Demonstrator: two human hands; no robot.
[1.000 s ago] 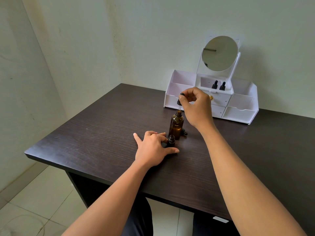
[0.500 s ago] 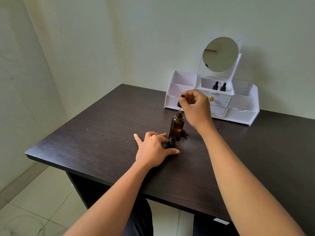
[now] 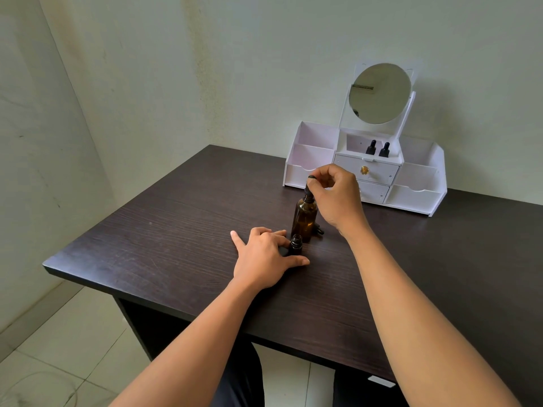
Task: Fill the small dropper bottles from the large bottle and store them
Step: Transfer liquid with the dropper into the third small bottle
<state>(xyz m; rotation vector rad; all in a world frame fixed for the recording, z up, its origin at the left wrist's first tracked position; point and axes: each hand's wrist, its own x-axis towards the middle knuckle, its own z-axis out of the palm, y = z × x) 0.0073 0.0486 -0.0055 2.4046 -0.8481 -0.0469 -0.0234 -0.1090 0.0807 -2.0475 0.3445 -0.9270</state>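
On my remote feed, a person's right hand (image 3: 338,195) pinches the black rubber bulb of a dropper (image 3: 309,186) between thumb and forefinger, the other fingers curled in. The dropper's lower end meets the mouth of the large bottle (image 3: 304,217). I cannot make out the pipette itself. This bottle is amber-brown glass, round-shouldered and narrow-necked, and stands upright and uncapped near the middle of the dark wood-grain desk (image 3: 176,230), somewhat toward its far edge. Just in front of it, toward the near edge, stands the small dropper bottle (image 3: 296,245), dark, squat and open at the top, close to the large one. The left hand (image 3: 264,259) lies palm-down on the desk and holds this small bottle low down between a bent forefinger and an outstretched thumb, the little finger splayed to the left. A small black cap (image 3: 319,230) lies on the desk just behind the large bottle's base, on its right. Against the far edge sits a white organiser (image 3: 417,198) with a round mirror (image 3: 379,94) and a gold-knobbed drawer (image 3: 364,170). In its upper middle compartment I see two stored dropper bottles (image 3: 377,148) side by side, their black droppers fitted.
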